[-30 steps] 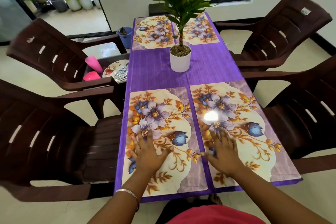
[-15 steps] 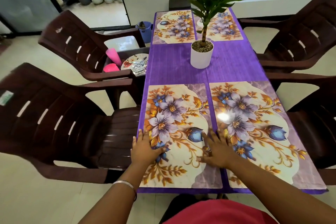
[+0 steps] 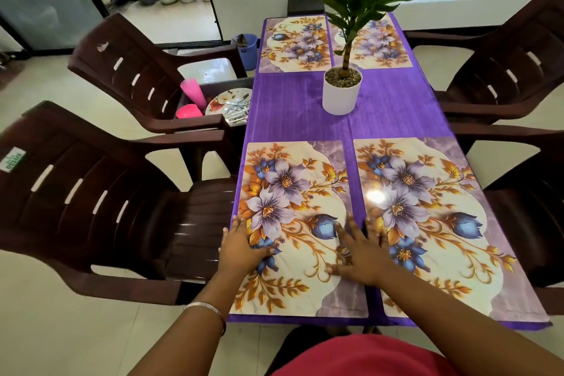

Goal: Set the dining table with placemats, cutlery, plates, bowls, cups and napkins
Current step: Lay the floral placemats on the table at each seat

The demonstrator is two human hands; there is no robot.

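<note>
Floral placemats lie on the purple tablecloth (image 3: 293, 107): a near left placemat (image 3: 296, 192), a near right placemat (image 3: 427, 192), and two more at the far end (image 3: 294, 43). My left hand (image 3: 241, 249) rests flat on the left edge of the near left placemat. Fingers spread, my right hand (image 3: 361, 253) presses flat across the gap between the two near placemats. On the seat of the far left chair sit a floral plate (image 3: 224, 101) with cutlery (image 3: 236, 111) on it and pink cups (image 3: 192, 93).
A white potted plant (image 3: 341, 91) stands mid-table. Brown plastic chairs flank the table: two on the left (image 3: 91, 201) and two on the right (image 3: 503, 70). A blue bucket (image 3: 247, 47) stands on the floor by the far left corner.
Both hands slid left across the near placemats; my left hand now sits at the left placemat's outer edge and my right hand at the gap. The view shifted left as well.
</note>
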